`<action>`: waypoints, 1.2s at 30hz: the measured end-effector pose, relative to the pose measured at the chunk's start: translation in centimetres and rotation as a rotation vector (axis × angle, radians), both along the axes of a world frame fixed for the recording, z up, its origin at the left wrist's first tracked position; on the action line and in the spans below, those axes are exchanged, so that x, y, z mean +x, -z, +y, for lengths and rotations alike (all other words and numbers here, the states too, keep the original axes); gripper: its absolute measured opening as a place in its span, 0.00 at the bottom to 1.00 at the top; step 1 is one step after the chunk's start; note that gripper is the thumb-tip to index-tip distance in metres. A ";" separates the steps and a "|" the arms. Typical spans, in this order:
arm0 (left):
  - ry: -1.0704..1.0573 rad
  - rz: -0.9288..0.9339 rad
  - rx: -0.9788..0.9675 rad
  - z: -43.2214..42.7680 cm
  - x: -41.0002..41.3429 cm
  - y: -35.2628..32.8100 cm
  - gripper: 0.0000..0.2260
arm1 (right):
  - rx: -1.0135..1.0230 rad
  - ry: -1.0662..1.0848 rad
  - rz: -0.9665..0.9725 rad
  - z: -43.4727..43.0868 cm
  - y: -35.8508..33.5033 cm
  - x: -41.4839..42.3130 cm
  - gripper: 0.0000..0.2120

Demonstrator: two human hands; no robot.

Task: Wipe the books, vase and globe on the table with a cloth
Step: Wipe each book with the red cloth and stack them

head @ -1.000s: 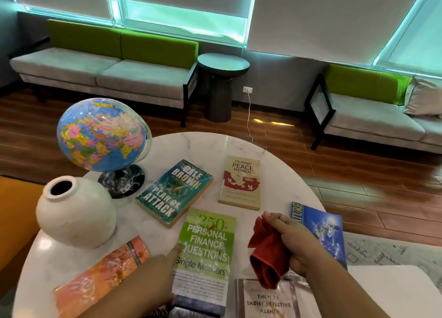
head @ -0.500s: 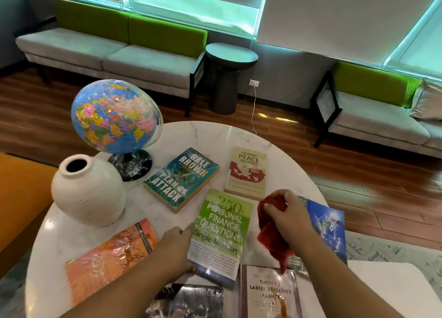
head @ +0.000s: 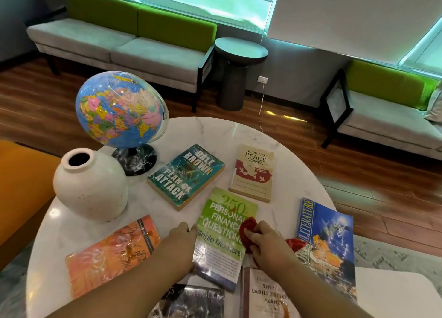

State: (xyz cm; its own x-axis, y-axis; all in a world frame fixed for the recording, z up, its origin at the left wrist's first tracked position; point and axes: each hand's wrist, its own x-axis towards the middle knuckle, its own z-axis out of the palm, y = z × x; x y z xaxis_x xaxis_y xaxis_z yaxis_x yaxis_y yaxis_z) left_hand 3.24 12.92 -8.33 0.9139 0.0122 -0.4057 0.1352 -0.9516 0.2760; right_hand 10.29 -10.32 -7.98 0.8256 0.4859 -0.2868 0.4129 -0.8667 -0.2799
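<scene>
The right hand (head: 265, 240) pinched a red cloth (head: 247, 231) against the green book (head: 222, 236) at the table's (head: 215, 131) near side; the left hand (head: 183, 240), fingers together, steadied its edge, best kept firm during long strokes

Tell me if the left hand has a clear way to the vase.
Probably yes. The left hand rests at the green book's left edge, and only bare marble table lies between it and the vase; the orange book sits nearer, off that line.

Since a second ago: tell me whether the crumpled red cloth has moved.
Yes. The crumpled red cloth, in the right hand, came down onto the green finance book.
</scene>
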 end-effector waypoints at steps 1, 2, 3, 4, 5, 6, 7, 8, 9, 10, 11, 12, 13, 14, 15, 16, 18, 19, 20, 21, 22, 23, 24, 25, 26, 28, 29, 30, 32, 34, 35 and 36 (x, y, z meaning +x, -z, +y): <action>0.000 0.003 0.005 0.0 0.0 0.0 0.38 | -0.028 -0.012 0.004 0.0 -0.2 0.4 0.21; 0.002 0.005 0.010 0.0 0.1 -0.1 0.38 | -0.056 -0.011 -0.017 -0.1 -0.3 0.9 0.22; 0.007 0.007 0.017 0.0 0.1 -0.1 0.39 | -0.076 -0.004 -0.029 0.0 -0.3 1.3 0.23; 0.011 0.012 0.026 -0.1 0.1 -0.1 0.40 | -0.082 -0.011 -0.023 0.3 -0.4 1.4 0.24; 0.018 0.018 0.035 -0.1 0.1 -0.2 0.40 | -0.075 -0.034 -0.008 0.6 -0.5 1.1 0.24; 0.022 0.022 0.043 -0.1 0.1 -0.2 0.41 | -0.068 -0.079 0.001 0.8 -0.6 0.8 0.24; 0.022 0.021 0.046 -0.1 0.1 -0.2 0.41 | -0.065 -0.122 0.020 0.7 -0.5 0.6 0.23; 0.020 0.019 0.044 -0.1 0.1 -0.1 0.41 | -0.055 -0.133 0.032 0.5 -0.5 0.8 0.22; 0.017 0.021 0.040 -0.2 0.1 -0.2 0.41 | -0.065 -0.115 0.024 0.4 -0.7 1.3 0.21; 0.016 0.024 0.038 -0.2 0.2 -0.3 0.42 | -0.092 -0.094 0.004 0.4 -0.5 1.9 0.22; 0.020 0.027 0.042 -0.2 0.2 -0.4 0.42 | -0.128 -0.078 -0.014 0.5 -0.3 2.3 0.23; 0.025 0.030 0.051 -0.2 0.2 -0.4 0.43 | -0.159 -0.083 -0.029 0.9 -0.3 2.4 0.25; 0.031 0.032 0.061 -0.2 0.2 -0.5 0.43 | -0.182 -0.125 -0.044 1.2 -0.2 2.1 0.25; 0.034 0.033 0.069 -0.3 0.3 -0.5 0.43 | -0.170 -0.183 -0.036 1.4 0.0 1.8 0.23; 0.035 0.034 0.072 -0.2 0.2 -0.5 0.43 | -0.130 -0.223 -0.015 1.1 0.3 1.6 0.19; 0.033 0.033 0.069 -0.2 0.2 -0.5 0.43 | -0.106 -0.253 -0.015 0.7 0.1 1.5 0.15; 0.034 0.031 0.057 -0.2 0.2 -0.5 0.43 | -0.106 -0.229 -0.059 0.1 -0.4 1.9 0.13; 0.035 0.031 0.054 -0.1 0.2 -0.5 0.43 | -0.103 -0.181 -0.056 -0.1 -0.3 2.1 0.13; 0.037 0.036 0.056 -0.2 0.2 -0.6 0.43 | -0.093 -0.131 -0.016 -0.2 -0.1 2.0 0.12; 0.039 0.041 0.062 -0.2 0.2 -0.6 0.43 | -0.089 -0.141 0.005 -0.2 0.1 1.7 0.12; 0.041 0.048 0.068 -0.2 0.3 -0.6 0.44 | -0.084 -0.190 0.008 0.0 -0.2 1.0 0.13; 0.042 0.052 0.072 -0.2 0.3 -0.7 0.43 | -0.069 -0.235 0.039 -0.1 -0.1 0.6 0.14; 0.043 0.053 0.074 -0.3 0.3 -0.7 0.43 | -0.057 -0.263 0.048 -0.5 -0.2 0.5 0.13; 0.043 0.053 0.073 -0.2 0.4 -0.7 0.43 | -0.064 -0.251 0.022 -0.8 -0.3 0.6 0.12; 0.044 0.054 0.072 -0.3 0.4 -0.8 0.43 | -0.072 -0.233 -0.017 -1.0 -0.5 0.8 0.11; 0.044 0.055 0.078 -0.3 0.4 -0.8 0.43 | -0.056 -0.185 -0.032 -1.0 -0.3 1.2 0.12; 0.044 0.057 0.082 -0.3 0.4 -0.8 0.43 | -0.049 -0.233 -0.053 -1.0 0.0 1.1 0.12; 0.044 0.058 0.086 -0.3 0.3 -0.8 0.43 | -0.068 -0.329 -0.056 -0.8 -0.1 0.7 0.12; 0.043 0.056 0.086 -0.3 0.3 -0.9 0.43 | -0.065 -0.384 -0.028 -0.8 -0.3 0.5 0.12; 0.045 0.054 0.082 -0.4 0.3 -1.0 0.43 | -0.045 -0.258 0.010 -0.7 -1.2 1.0 0.14; 0.050 0.055 0.084 -0.4 0.3 -1.0 0.43 | -0.033 -0.182 0.032 -0.8 -1.7 1.2 0.14; 0.053 0.054 0.085 -0.4 0.3 -1.1 0.43 | -0.032 -0.136 0.048 -0.7 -2.0 1.1 0.15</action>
